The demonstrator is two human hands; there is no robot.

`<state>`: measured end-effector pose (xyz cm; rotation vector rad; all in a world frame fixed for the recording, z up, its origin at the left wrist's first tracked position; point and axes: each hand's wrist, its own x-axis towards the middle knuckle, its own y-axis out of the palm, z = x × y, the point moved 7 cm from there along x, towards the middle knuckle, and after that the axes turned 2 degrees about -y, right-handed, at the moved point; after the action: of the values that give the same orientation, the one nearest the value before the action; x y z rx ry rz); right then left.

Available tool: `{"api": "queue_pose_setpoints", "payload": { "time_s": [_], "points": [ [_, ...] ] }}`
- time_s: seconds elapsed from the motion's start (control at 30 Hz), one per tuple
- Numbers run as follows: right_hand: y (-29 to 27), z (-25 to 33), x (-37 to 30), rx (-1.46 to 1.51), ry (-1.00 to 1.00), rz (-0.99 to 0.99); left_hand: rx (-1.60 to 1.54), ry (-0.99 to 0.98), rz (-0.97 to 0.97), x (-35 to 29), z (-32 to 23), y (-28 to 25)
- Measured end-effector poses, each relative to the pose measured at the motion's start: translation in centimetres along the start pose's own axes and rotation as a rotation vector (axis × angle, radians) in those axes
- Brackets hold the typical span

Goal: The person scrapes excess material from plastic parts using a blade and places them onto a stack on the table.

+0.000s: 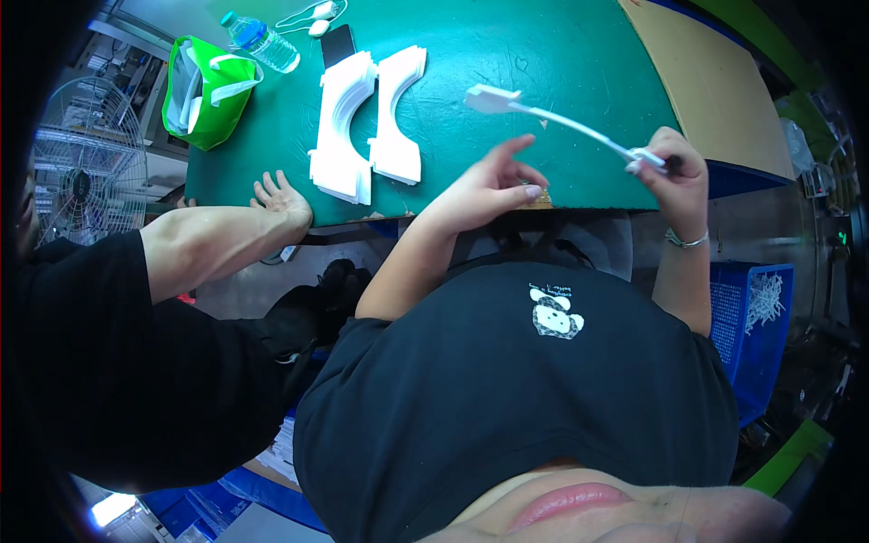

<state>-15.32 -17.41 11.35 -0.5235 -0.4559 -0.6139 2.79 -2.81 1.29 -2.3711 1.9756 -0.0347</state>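
Observation:
My right hand (681, 176) is closed on one end of a thin white curved piece (579, 126), held tilted above the green table (471, 23). Its far end, broader and notched, hangs up and to the left, slightly blurred. A small dark thing shows at my right fingers; I cannot make out what it is. My left hand (496, 185) hovers at the table's front edge, fingers apart, with nothing in it. Left of it lie two stacks of white arch-shaped pieces, a thicker stack (337, 136) and a narrower stack (396, 118).
A co-worker's hand (282, 206) rests on the table edge at left. Behind stand a green bag (217, 113), a water bottle (262, 43), a phone (339, 45) and a white cable (319, 13). Cardboard (715, 86) lies at right, above a blue bin (769, 353) holding white scraps.

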Motion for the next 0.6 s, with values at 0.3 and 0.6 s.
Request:
{"api": "queue_pose_setpoints", "payload": {
  "time_s": [0.3, 0.6],
  "points": [
    [5.3, 3.5, 1.7, -0.174, -0.154, 0.136, -0.948, -0.068, 0.041, 0.1, 0.8, 2.2],
    [2.8, -0.7, 0.5, -0.079, 0.128, -0.284, -1.063, 0.135, -0.066, -0.8, 0.1, 1.0]
  ]
}}
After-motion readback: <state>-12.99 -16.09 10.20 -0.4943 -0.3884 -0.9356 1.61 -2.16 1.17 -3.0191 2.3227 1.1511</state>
